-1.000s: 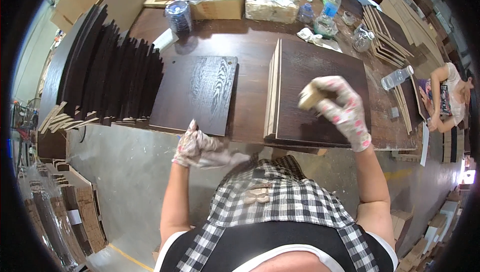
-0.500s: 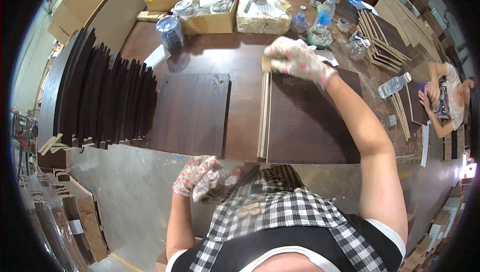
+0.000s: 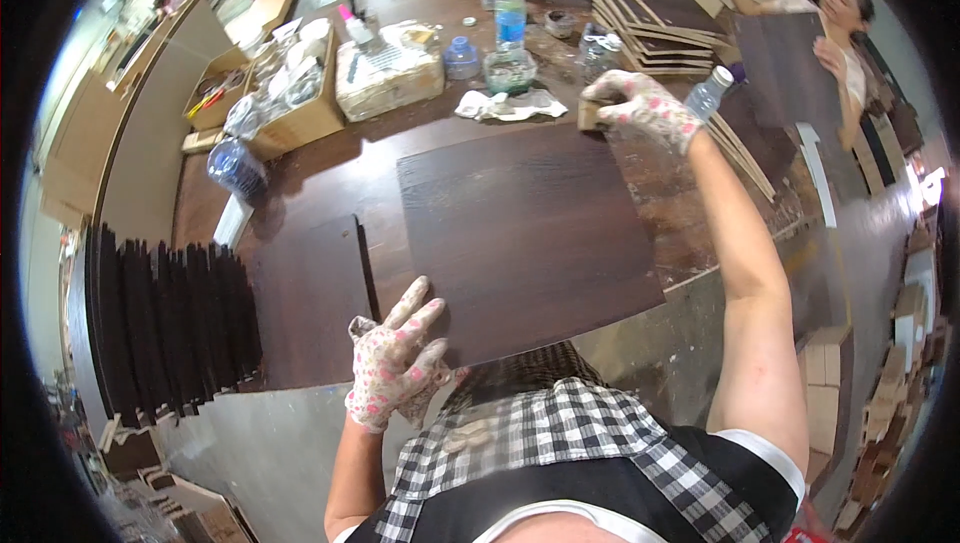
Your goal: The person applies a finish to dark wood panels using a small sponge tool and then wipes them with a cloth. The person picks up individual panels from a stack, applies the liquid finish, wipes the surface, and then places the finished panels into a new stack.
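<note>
A dark brown wood-grain panel [image 3: 525,233] lies flat on the table in front of me. My right hand [image 3: 645,108], in a floral-patterned glove, is closed on a small tan block [image 3: 589,116] at the panel's far right corner. At the near left edge of that panel is my left hand [image 3: 398,358], gloved alike, fingers spread, with nothing visible in it; its fingertips seem to touch the edge. Left of it lies another dark panel [image 3: 310,293]. A row of dark boards [image 3: 180,323] stands on edge at the far left.
Beyond the panel are a white cloth [image 3: 510,106], a jar [image 3: 510,71], a blue-labelled bottle [image 3: 510,15] and a wrapped box [image 3: 390,73]. Stacked boards [image 3: 650,28] sit at the back right. A co-worker at the right holds up a dark panel [image 3: 785,68].
My view has turned. My right hand has moved with the block to the panel's far right corner. My left hand has risen to the panel and spread its fingers. The co-worker has raised a panel.
</note>
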Tool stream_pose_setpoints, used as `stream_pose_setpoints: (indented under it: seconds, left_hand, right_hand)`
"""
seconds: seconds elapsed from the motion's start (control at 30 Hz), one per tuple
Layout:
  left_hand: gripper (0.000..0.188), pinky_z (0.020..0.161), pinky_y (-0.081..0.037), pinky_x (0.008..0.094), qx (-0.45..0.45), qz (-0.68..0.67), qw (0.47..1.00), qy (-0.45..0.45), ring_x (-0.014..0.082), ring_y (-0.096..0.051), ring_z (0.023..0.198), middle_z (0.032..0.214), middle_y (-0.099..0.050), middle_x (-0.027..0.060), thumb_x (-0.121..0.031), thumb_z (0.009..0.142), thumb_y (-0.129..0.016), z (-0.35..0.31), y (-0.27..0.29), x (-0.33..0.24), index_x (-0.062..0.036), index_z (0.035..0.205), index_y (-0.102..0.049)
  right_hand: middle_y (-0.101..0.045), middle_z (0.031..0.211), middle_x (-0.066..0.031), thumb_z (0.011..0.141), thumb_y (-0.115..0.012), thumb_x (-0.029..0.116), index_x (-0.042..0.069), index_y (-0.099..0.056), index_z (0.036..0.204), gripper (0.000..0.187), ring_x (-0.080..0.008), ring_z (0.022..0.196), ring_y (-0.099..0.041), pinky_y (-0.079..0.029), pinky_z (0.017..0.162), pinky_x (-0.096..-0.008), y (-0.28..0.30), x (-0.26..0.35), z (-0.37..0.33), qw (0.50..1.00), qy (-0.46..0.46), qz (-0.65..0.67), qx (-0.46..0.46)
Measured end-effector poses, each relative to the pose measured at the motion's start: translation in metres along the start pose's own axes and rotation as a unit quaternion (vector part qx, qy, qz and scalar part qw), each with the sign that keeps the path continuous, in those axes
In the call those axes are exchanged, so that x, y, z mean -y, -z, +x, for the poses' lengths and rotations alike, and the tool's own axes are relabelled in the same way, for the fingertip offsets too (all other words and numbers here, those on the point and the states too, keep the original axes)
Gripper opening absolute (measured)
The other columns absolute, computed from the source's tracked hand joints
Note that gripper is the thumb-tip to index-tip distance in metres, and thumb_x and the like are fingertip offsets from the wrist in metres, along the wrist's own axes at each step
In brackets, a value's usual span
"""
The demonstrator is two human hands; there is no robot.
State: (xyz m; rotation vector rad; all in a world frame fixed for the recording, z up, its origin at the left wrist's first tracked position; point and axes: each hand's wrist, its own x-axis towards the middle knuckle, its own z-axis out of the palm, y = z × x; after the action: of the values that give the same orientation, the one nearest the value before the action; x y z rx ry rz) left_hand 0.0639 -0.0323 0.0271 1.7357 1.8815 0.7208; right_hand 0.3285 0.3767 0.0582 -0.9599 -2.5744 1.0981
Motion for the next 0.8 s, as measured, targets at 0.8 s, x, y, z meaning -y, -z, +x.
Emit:
stream_pose_setpoints:
  seconds: [0.8]
  left_hand:
    - [0.044,0.106,-0.047,0.0370,-0.023,-0.088,0.993,-0.073,0.0313,-0.058,0.130,0.144,-0.057,0.0183,0.002,0.088,-0.056,0.033,-0.025,0.014,-0.0051,0.131,-0.064]
  right_hand:
    - [-0.066,0.118,-0.0104,0.084,-0.075,0.005,0.003,-0.067,0.122,0.038,-0.0254,0.112,-0.063,-0.049,0.100,-0.0347,-0.158,0.026,-0.261,0.841,-0.153,-0.030,-0.518]
